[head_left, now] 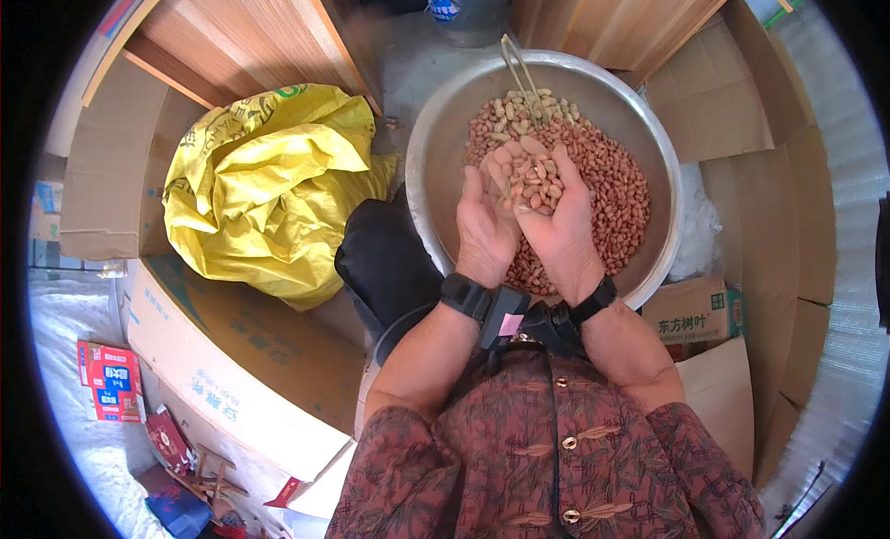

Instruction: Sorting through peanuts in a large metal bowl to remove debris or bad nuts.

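Observation:
A large round metal basin [434, 122] lies in front of me, holding many red-skinned shelled peanuts [612, 184] and, towards its far side, a smaller heap of unshelled peanuts [556, 106]. Over the basin my left hand [487, 226] and my right hand [560, 212] are cupped together, wrists close. A pile of peanut kernels [535, 184] rests in them, mostly on the right palm. The fingers of both hands are partly blurred. Metal tongs [521, 77] lean in the basin, their bent end above the far rim and their tips among the nuts.
A crumpled yellow woven sack [278, 191] lies left of the basin, by an open cardboard box [243, 386]. Wooden panels [243, 38] and a large plastic bottle [462, 14] stand beyond. More cardboard [758, 212] and a printed carton [688, 316] are at the right.

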A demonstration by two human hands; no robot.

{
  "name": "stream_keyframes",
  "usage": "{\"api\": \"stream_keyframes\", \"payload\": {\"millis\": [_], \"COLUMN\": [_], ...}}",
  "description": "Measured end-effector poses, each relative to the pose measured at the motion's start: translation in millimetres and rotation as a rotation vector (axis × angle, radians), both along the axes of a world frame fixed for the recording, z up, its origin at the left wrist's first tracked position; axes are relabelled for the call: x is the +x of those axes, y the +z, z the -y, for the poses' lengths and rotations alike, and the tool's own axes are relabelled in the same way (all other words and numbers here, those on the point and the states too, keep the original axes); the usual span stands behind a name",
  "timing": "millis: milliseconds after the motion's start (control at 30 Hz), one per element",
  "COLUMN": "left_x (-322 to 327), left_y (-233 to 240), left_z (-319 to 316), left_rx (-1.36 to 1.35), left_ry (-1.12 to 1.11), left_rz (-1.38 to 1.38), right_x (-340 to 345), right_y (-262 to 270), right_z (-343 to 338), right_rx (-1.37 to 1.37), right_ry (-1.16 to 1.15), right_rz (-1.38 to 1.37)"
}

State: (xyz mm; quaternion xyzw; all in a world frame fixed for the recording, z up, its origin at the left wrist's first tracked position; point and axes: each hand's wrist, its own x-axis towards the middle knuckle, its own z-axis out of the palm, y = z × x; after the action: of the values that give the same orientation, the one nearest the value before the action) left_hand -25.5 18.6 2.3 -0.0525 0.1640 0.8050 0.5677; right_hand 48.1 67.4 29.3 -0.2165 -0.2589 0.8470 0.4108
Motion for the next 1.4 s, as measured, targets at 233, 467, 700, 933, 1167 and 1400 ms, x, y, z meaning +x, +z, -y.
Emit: {"api": "stream_keyframes", "payload": {"millis": [233,467,700,933,1167,1400], "left_x": [-3.6,-7.3,-7.1,-9.3,-8.3,-19.1], "left_y": [44.2,80.7,73.2,26.6,40.7,26.6], "left_z": [-4.0,-12.4,-19.1,-8.1,-11.4,-0.4], "left_rx": [0.046,0.057,0.160,0.111,0.109,0.359], "left_ry": [0.063,0.089,0.019,-0.166,-0.067,-0.116], "left_rz": [0.032,-0.001,0.119,0.258,0.279,0.320], "right_x": [-7.9,-19.4,-32.7,-23.5,-21.9,14.1], "right_y": [56.6,72.7,70.2,46.8,53.2,54.9], "right_z": [12.1,-2.1,-9.4,-16.1,-4.4,1.4], "right_rx": [0.803,0.925,0.700,1.221,0.570,0.789], "right_ry": [-0.190,-0.286,-0.218,-0.150,-0.381,-0.338], "right_rz": [0.544,0.662,0.314,0.680,0.251,0.789]}}
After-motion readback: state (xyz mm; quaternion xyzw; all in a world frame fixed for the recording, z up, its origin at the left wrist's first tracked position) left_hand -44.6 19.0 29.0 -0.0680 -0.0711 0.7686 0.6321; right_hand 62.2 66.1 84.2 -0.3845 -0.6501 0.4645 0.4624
